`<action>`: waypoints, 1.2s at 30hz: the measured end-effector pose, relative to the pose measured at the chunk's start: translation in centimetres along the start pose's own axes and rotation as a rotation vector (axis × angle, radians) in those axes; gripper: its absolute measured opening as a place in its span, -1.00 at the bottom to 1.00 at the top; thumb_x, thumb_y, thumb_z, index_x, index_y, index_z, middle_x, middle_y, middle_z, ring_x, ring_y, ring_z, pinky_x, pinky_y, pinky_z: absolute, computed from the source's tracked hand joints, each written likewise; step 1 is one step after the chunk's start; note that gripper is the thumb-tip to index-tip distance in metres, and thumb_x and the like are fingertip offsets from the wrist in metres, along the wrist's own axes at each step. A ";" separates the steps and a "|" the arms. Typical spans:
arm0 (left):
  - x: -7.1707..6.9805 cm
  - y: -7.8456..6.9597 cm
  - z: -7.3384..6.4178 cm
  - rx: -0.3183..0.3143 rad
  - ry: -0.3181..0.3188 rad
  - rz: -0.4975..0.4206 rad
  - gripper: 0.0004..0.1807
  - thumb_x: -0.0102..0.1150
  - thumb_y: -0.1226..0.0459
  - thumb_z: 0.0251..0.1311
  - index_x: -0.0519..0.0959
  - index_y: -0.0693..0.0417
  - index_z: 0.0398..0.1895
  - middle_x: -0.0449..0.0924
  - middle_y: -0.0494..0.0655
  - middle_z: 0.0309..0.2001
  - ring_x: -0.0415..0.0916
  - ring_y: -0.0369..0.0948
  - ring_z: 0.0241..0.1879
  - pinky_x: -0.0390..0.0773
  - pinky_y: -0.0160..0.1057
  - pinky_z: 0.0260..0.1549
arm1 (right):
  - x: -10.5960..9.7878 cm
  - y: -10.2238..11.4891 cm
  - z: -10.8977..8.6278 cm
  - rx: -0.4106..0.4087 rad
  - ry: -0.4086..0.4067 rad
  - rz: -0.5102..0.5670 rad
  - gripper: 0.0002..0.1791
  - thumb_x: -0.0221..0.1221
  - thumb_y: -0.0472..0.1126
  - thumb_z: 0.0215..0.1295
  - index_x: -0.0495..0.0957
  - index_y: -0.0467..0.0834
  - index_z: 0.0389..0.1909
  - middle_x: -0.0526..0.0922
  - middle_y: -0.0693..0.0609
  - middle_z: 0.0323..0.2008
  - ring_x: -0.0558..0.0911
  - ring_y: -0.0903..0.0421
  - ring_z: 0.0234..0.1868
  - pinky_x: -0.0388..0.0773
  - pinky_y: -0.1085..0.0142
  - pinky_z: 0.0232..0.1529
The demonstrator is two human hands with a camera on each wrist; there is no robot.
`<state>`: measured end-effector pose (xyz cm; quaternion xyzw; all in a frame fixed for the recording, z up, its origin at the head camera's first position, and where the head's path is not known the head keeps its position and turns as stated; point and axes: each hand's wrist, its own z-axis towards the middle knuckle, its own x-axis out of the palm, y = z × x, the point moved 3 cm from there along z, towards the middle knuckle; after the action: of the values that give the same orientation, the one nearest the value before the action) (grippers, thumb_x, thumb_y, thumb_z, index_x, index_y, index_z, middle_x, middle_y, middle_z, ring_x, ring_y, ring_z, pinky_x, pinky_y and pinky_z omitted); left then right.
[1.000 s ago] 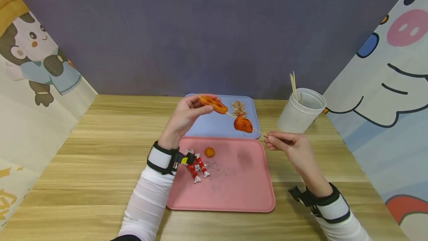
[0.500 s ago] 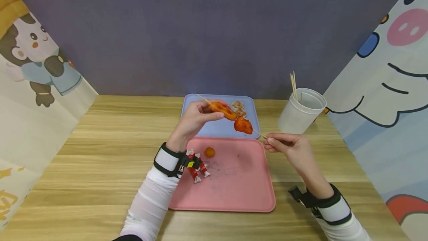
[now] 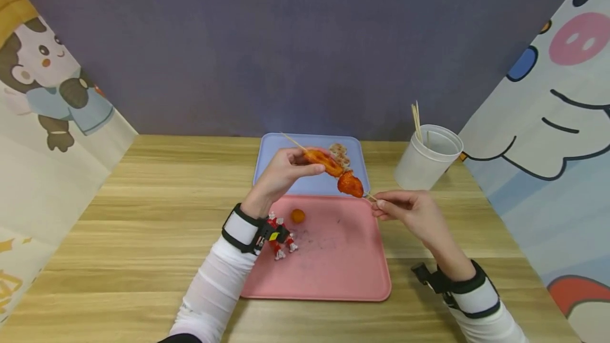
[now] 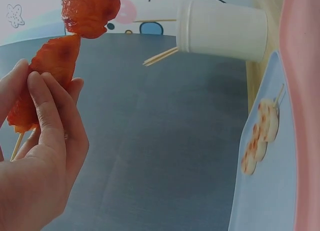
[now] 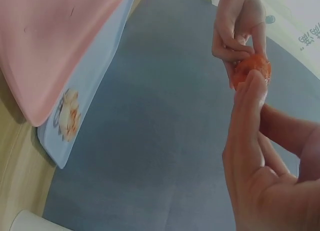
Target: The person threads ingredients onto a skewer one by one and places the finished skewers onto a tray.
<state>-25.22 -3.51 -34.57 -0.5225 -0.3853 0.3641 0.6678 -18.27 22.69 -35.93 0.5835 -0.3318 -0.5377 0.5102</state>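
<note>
A thin wooden skewer (image 3: 294, 142) is held in the air over the trays, tilted down to the right. On it sit two glazed orange pieces: a long flat one like a chicken wing (image 3: 325, 162) and a rounder chunk (image 3: 350, 184) against it. My left hand (image 3: 282, 171) grips the chicken wing between thumb and fingers, and the skewer's tip sticks out beyond. With thumb and fingertips, my right hand (image 3: 411, 209) pinches the skewer's lower end. In the left wrist view, the wing (image 4: 60, 56) and chunk (image 4: 91, 13) meet end to end.
Behind lies a blue tray (image 3: 269, 155) with a skewer of browned white pieces (image 4: 260, 136). The pink tray (image 3: 343, 263) in front bears an orange ball (image 3: 297, 216) and several red-and-white pieces (image 3: 289, 242), partly hidden by my left wrist. A white bucket (image 3: 424, 165) at right holds skewers.
My left hand has slid the chicken wing rightward along the skewer until it meets the round chunk. More of the tip shows past the wing. The right hand has shifted only slightly.
</note>
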 end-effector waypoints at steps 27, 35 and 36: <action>-1.4 2.7 -1.3 -0.027 0.178 1.121 -0.70 0.32 0.33 0.03 0.67 0.12 -0.11 0.69 0.02 -0.14 0.57 -0.02 -0.08 0.54 -0.12 -0.05 | -2.7 -3.6 0.0 0.083 0.120 0.187 -0.64 0.09 -0.41 0.30 0.44 -0.62 0.00 0.74 0.12 -0.29 0.72 0.17 -0.25 0.65 0.30 -0.21; -1.0 4.2 -2.2 -0.195 0.229 1.263 -0.70 0.41 0.31 -0.06 0.69 0.13 -0.18 0.67 -0.05 -0.17 0.52 -0.09 -0.09 0.52 -0.19 -0.11 | -4.3 -4.6 0.3 0.132 0.041 0.219 -0.76 0.12 -0.39 0.29 0.59 -0.40 -0.08 0.74 0.13 -0.31 0.73 0.19 -0.27 0.65 0.32 -0.21; -1.0 4.4 -2.3 -0.206 0.237 1.283 -0.68 0.43 0.31 -0.10 0.68 0.11 -0.18 0.67 -0.06 -0.18 0.52 -0.11 -0.12 0.53 -0.21 -0.13 | -4.5 -4.7 0.3 0.138 0.035 0.222 -0.78 0.13 -0.39 0.29 0.61 -0.37 -0.09 0.74 0.13 -0.32 0.73 0.19 -0.28 0.65 0.32 -0.22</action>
<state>-23.93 -4.51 -39.37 -0.7463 0.0460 0.5910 0.3027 -20.28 28.05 -39.11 0.5862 -0.4218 -0.4435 0.5308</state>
